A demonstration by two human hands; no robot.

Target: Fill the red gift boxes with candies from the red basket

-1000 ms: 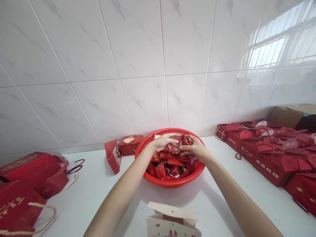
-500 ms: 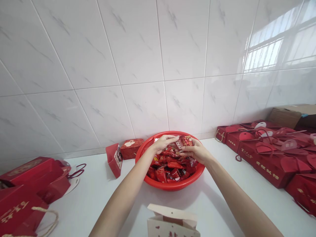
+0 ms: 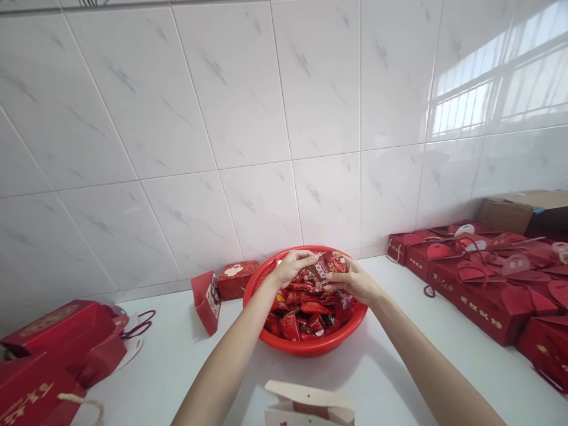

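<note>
Left hand (image 3: 291,267) and right hand (image 3: 358,283), both pinching small red packets (image 3: 321,270) over the red basket (image 3: 306,350), likely so any slip drops back inside; basket near the back edge of the worktop (image 3: 173,349), open pale box (image 3: 290,391) closer, probably for easy reach.

I see bare counter (image 3: 444,325) between the right forearm (image 3: 421,358) and the red boxes (image 3: 465,305) at right, but a pale box (image 3: 306,393) blocks the near middle and tiled wall (image 3: 248,118) the far side.
</note>
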